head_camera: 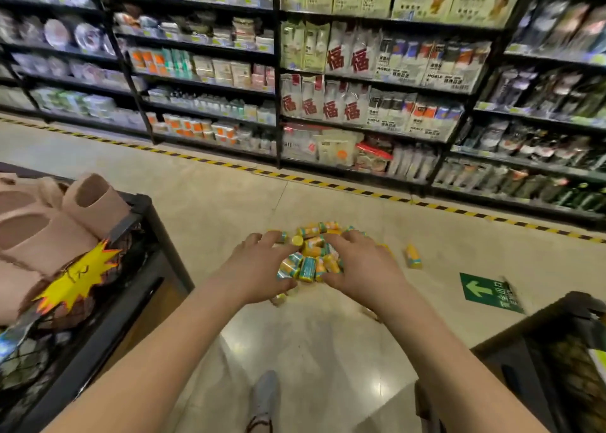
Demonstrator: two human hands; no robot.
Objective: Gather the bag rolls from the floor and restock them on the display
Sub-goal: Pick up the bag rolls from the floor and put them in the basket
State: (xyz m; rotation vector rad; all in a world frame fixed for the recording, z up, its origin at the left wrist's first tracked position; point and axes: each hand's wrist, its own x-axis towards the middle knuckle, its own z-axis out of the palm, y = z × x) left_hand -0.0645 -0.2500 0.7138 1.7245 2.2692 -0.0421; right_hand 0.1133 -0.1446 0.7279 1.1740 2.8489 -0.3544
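Note:
A heap of small yellow and teal bag rolls lies on the beige floor, and both my hands are round it. My left hand cups the heap's left side, fingers spread and bent over the rolls. My right hand cups the right side, fingers bent over the top and thumb under the near rolls. One roll lies apart on the floor to the right. Another roll peeks out under my left hand.
A black wire display bin with tan slippers and a yellow starburst tag stands at the left. Another dark bin is at the right. A green arrow sticker lies on the floor. Stocked shelves line the far side behind hazard tape. My shoe is below.

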